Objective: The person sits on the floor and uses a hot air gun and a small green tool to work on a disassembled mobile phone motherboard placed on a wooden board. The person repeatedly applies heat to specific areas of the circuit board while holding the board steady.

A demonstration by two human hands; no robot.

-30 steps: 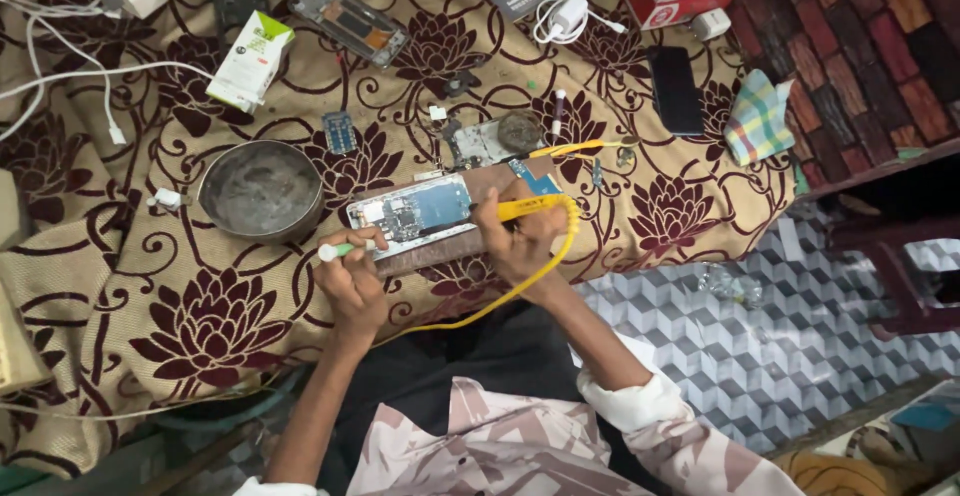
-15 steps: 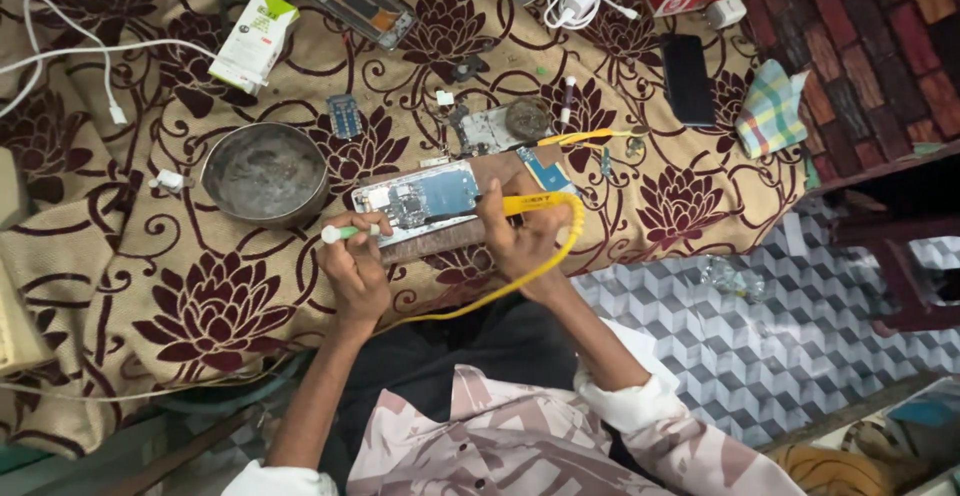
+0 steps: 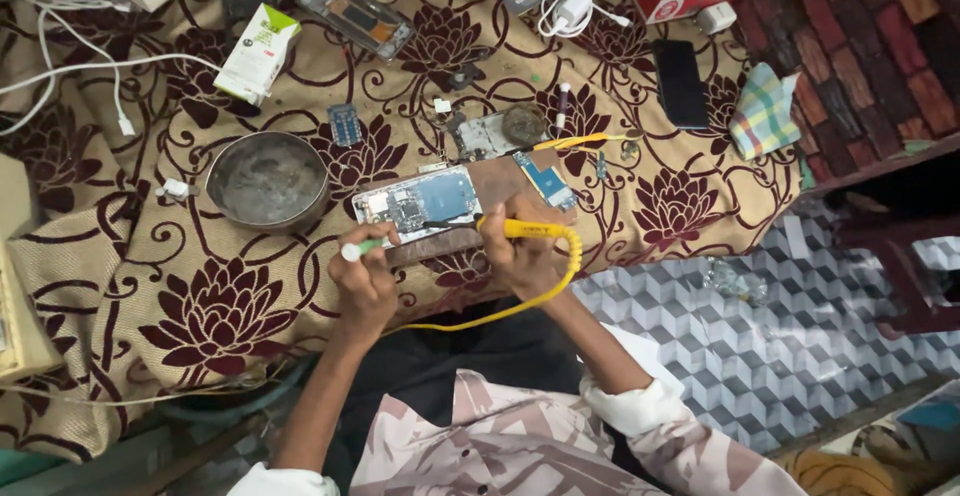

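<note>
An opened phone (image 3: 420, 203) is seen lying flat on a wooden block (image 3: 470, 241) near the front edge of the floral cloth (image 3: 200, 306), its circuit board facing up. A yellow soldering iron (image 3: 520, 228) is gripped in the right hand (image 3: 520, 256), fingers closed around the handle, and its dark tip is laid across to the left onto the phone's board. From the handle's end a yellow cord (image 3: 540, 291) is looped down and back under the wrist. The left hand (image 3: 365, 281) is closed on a thin green-and-white tool (image 3: 358, 249), held just at the phone's lower left corner; whether the tool touches the phone cannot be told.

Just left of the phone a round metal bowl (image 3: 267, 178) is set on the cloth, close to the phone but apart from it. Behind the phone a second bare board (image 3: 485, 136) is laid out, with yellow tweezers (image 3: 580, 141) just beside it on the right. A small blue part (image 3: 344, 124) is seen beyond the bowl. Farther back, a phone frame (image 3: 355, 16) is placed at a slant, and a white-and-green box (image 3: 258, 53) lies to its left. A black phone (image 3: 680, 83) is parked well to the right, with a checked cloth (image 3: 765, 111) beside it at the table's edge. A white charger (image 3: 570, 6) with coiled cable is seen at the back.
</note>
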